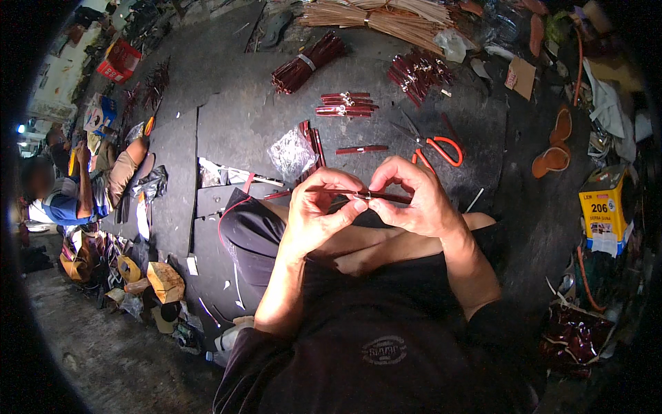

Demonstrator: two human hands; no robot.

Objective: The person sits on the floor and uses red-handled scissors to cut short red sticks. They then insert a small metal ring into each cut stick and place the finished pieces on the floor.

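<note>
Dark red strap (393, 198) sits at frame centre, spanning your two hands. Your left hand (321, 210) pinches it thumb-to-index; your right hand (412, 196) likewise, fingertips almost meeting at the small metal fitting (367, 195). Tiny grip: a loosened pinch could drop the strap, uneven pull could skew the fitting. Counts: one strap held; above your hands, one lone strap (362, 149), one scissors (419, 140), one clear plastic bag (292, 150); upper centre, one banded bundle (307, 63), one loose pile (417, 74), pieces too overlapped to count.
</note>
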